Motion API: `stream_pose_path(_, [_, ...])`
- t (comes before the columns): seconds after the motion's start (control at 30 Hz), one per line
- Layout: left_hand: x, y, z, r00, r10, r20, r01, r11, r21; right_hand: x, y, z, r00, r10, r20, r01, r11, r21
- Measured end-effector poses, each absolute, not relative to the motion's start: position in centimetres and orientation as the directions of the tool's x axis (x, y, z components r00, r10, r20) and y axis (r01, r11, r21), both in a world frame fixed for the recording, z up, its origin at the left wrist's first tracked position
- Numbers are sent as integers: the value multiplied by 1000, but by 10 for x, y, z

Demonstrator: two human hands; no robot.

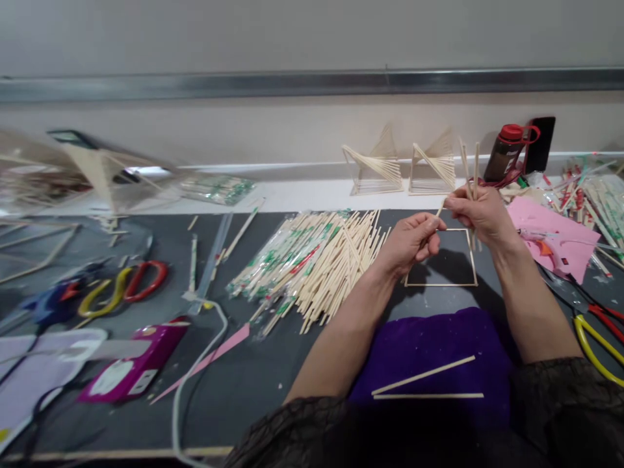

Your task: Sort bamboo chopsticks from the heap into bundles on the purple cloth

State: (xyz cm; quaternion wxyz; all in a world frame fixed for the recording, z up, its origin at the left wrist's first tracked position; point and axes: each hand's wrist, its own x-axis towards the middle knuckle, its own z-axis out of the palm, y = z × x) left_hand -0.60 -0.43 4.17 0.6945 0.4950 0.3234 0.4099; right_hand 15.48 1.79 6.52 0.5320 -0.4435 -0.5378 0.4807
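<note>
My left hand (413,242) is closed in a pinch at one end of a short-looking wooden chopstick (441,209), whose other end meets the fingers of my right hand (480,213). Several chopsticks (476,159) stand nearly upright in my right hand's closed grip. Below both hands, a rectangular frame of chopsticks (441,285) lies on the grey table, partly covered by my left hand. Two loose chopsticks (429,395) rest on a purple cloth (439,338) close to my body. Left of my left forearm spreads a big pile of bare chopsticks (336,273).
Two twisted stick structures (377,162) stand by the wall. A red-capped bottle (504,153) is behind my right hand. A glue gun (548,250) lies on pink paper (578,231). Scissors (597,344) lie at right; a white cable (178,403) crosses the left side.
</note>
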Motion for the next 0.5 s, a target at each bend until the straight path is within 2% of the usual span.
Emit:
stream_pose_path(0.1, [-4,-6,41,392,920,-21,-154,88,984,156,18,67,31,985,171,89,168,-982])
stream_pose_path(0.2, [-3,-8,40,260,964,55,74,-77,994,153,19,64,81,980,184,137,172,-976])
stream_pose_path(0.33, [-4,-9,40,140,963,230,394,-267,879,147,16,62,110,970,216,155,198,-968])
stream_pose_path(0.4, [-8,-8,43,117,958,260,452,-285,845,148,14,64,128,966,223,174,200,-964])
stream_pose_path(0.5, [-25,-2,55,50,972,231,431,-230,873,161,19,74,202,953,225,201,184,-962])
